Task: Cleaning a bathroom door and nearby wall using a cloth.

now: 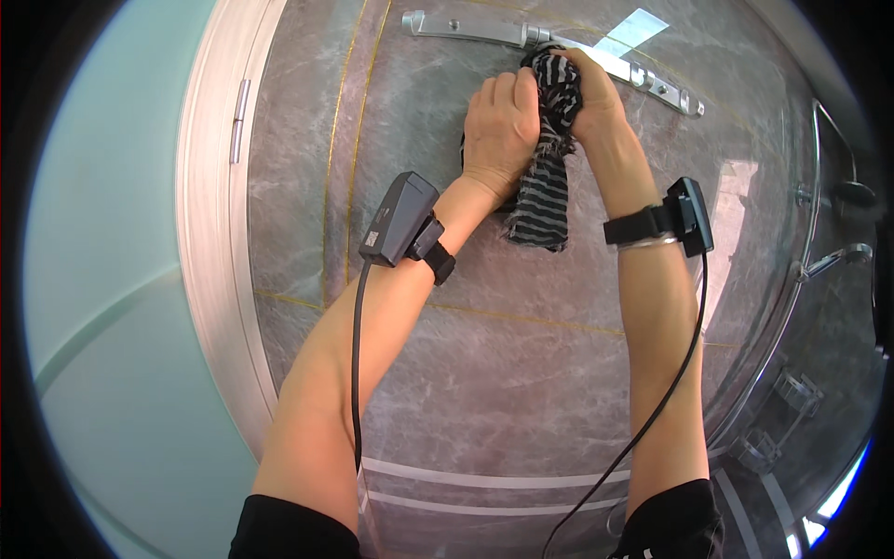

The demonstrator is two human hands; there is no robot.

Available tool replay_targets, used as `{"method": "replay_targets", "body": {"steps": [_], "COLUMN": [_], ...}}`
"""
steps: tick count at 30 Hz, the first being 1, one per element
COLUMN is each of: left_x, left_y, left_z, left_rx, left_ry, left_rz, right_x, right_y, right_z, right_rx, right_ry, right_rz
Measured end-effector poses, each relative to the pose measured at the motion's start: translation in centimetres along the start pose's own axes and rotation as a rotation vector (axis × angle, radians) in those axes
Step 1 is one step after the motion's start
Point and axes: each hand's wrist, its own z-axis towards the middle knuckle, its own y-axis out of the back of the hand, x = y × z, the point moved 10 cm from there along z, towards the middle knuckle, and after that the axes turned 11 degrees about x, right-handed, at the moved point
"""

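A black-and-grey striped cloth (540, 200) with frayed edges is bunched up against a silver wall bar (475, 28). Its upper part is gathered into a thick roll, and a loose tail hangs below. My left hand (503, 121) is closed on the cloth from the left, knuckles toward me. From the right, my right hand (594, 98) wraps round the gathered part near the bar, most of its fingers hidden behind the fabric. Whether the cloth passes round the bar cannot be seen.
Grey marbled tiles with gold lines surround the bar. To the left stand a pale door frame (219, 186) with a hinge and a frosted panel (102, 279). At right are a shower rail (778, 326) and shower head (854, 193). Cabled dark devices are strapped to both wrists.
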Motion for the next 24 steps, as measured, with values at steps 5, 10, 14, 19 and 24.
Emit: {"method": "replay_targets", "body": {"steps": [5,10,14,19,24], "left_x": [-0.2,-0.2,-0.4,0.2,0.0], "left_y": [0.4,0.2,0.0,0.1,0.0], "left_z": [-0.2,0.0,0.1,-0.1,-0.5], "left_rx": [-0.002,-0.012,0.005,-0.023,0.004], "left_ry": [-0.024,0.0,-0.033,-0.014,-0.06], "left_rz": [-0.005,-0.044,-0.009,-0.049,-0.061], "right_x": [4.0,4.6,5.6,4.6,8.4], "right_y": [-2.3,-2.9,-4.0,-3.6,-6.7], "right_z": [-3.6,-0.7,0.1,-1.3,-6.9], "right_rx": [-0.127,0.136,0.299,0.069,-0.339], "right_ry": [0.363,-0.021,0.156,0.323,0.63], "right_rz": [-0.329,-0.806,-1.036,-1.041,-1.512]}}
